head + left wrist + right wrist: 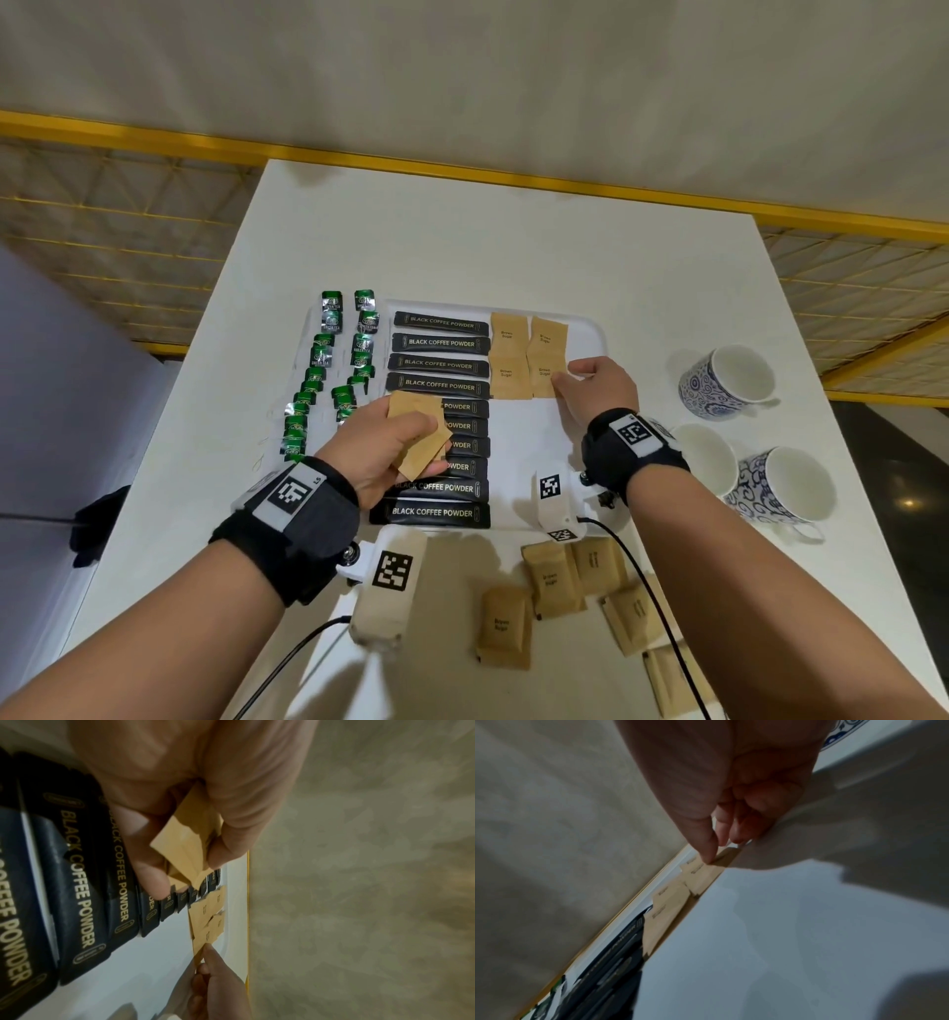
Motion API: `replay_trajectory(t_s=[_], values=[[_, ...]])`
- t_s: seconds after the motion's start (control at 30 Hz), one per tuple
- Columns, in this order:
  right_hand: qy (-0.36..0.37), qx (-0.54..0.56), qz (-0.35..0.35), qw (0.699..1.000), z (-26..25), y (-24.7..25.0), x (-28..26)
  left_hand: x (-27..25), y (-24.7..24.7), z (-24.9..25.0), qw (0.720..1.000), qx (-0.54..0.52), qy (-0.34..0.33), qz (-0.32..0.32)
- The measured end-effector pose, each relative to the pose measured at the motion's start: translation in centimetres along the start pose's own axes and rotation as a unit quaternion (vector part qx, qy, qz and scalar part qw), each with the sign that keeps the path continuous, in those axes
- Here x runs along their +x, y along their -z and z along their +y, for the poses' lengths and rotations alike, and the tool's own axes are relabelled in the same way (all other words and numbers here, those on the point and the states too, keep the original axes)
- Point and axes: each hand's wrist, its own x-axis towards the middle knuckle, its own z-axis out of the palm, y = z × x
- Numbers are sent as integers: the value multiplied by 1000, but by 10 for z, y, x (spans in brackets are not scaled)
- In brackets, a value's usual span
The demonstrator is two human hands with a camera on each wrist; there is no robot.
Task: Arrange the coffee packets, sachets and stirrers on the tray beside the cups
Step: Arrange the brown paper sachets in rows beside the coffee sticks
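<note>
- The white tray has bare floor in its near right part, between the column of black coffee powder sticks and its right rim; a hand could come down there
- Four brown sugar sachets fill the tray's far right part; the right hand rests at their right edge, blocking that side
- The left hand, gripping brown sachets, hangs over the middle of the stick column
- Green tea bags crowd the tray's left side
- Three blue-and-white cups stand on the table right of the tray; loose sachets lie before its near edge; the far table is bare
</note>
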Motion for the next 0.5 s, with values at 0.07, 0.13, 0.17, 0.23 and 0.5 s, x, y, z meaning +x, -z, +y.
replay_trajectory(t_s=[0.07,0.13,0.17,0.23,0.5], values=[[0,-6,-2,1000,-2,0,1,0,0,0,1000,-1,0,1],[0,-5,-5,1000,-5,0,3,0,0,0,1000,0,0,3],[3,-6,-7,1000,-7,1,4,0,0,0,1000,0,1,3],[10,-14,-19,1000,-12,2,7,0,1,0,1000,2,2,6],[31,-14,-47,998,-23,3,12,2,3,1,1000,-2,0,8]])
